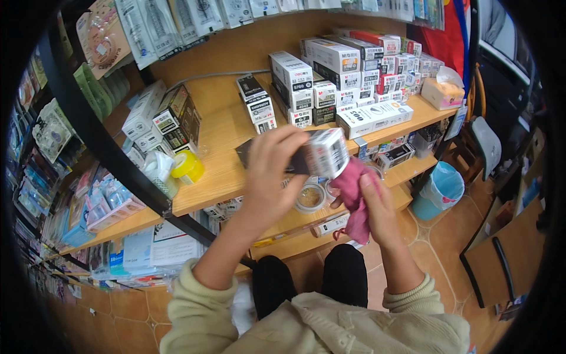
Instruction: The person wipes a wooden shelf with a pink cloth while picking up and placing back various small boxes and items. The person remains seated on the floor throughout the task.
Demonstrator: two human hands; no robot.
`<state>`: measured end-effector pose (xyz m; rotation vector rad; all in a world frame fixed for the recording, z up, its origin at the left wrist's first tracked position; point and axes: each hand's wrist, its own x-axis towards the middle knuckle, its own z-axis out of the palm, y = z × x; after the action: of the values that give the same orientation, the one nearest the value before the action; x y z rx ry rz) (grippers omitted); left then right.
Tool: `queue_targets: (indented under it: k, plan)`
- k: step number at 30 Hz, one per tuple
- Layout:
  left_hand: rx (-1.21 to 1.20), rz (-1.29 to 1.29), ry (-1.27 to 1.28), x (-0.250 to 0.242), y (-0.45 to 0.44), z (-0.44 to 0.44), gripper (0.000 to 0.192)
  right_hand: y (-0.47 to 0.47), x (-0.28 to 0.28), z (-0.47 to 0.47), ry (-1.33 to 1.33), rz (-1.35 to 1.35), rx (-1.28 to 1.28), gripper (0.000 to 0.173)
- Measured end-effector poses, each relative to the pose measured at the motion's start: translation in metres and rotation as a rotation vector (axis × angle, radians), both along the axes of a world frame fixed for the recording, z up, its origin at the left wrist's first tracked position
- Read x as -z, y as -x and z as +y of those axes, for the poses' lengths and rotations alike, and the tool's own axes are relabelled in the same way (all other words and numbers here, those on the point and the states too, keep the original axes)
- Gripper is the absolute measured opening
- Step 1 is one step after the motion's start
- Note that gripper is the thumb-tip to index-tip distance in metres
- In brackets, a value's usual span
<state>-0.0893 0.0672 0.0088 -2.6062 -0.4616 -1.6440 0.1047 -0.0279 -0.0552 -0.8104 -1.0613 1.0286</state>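
Note:
My left hand (276, 170) grips a long black-and-white pen box (329, 152) and holds it tilted above the front edge of the wooden shelf (225, 163). The box's white printed end points to the right, while its dark far side is partly hidden behind my fingers. In my right hand (378, 201) is a crumpled dark-pink cloth (356, 199), hanging down from my fingers. The top of the cloth meets the lower corner of the box's white end. Motion blurs the box and my left hand a little.
Stacked pen boxes (336, 57) fill the shelf's back right, with a white box (373, 118) lying in front. A tissue pack (443, 90) sits at the right end. Yellow tape rolls (188, 167) stand left beside a black metal post (110, 146). A blue bin (437, 190) is on the floor.

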Motion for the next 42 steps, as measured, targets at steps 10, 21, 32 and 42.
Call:
queue_targets:
  k: [10,21,32,42]
  plan:
    - [-0.391,0.042,-0.12,-0.016,-0.048,0.042,0.081,-0.015,0.014,0.016,-0.089,-0.051,0.326,0.05]
    - [-0.674,0.294,0.702,-0.06,0.018,0.145,0.103,-0.016,0.033,0.022,0.018,-0.161,0.276,0.049]
    - [-0.179,-0.322,0.633,0.026,0.073,-0.1,0.092,0.065,-0.025,-0.01,-0.803,-0.871,0.323,0.031]
    - [0.011,-0.08,0.534,0.051,0.057,-0.129,0.096,-0.01,-0.026,0.071,-0.211,0.096,0.13,0.046]
